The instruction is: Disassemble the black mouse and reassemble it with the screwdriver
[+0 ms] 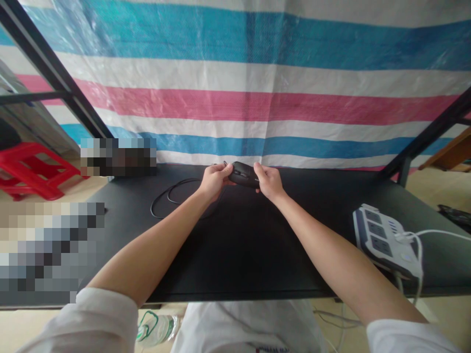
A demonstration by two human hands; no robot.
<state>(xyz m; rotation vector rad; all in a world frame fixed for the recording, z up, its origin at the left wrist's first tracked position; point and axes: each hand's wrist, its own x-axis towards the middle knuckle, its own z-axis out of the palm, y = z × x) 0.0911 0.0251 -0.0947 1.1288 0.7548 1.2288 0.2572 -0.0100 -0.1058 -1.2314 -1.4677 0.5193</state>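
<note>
A black computer mouse (244,174) is held up between my two hands above the far part of the black table (243,250). My left hand (215,181) grips its cable end, thumb on top and fingers underneath. At the opposite end, my right hand (269,181) pinches it, with the thumb over the edge. The mouse's scroll wheel and buttons face up and to the left. Its thin black cable (156,198) lies in loose loops on the table, left of and partly behind my left hand.
A white power strip (386,240) with white cables plugged in lies at the right. Blurred-out items occupy the left side. Striped plastic sheeting (257,105) hangs behind the table between black metal posts. A red stool (35,169) and a clear bottle (160,329) are on the floor.
</note>
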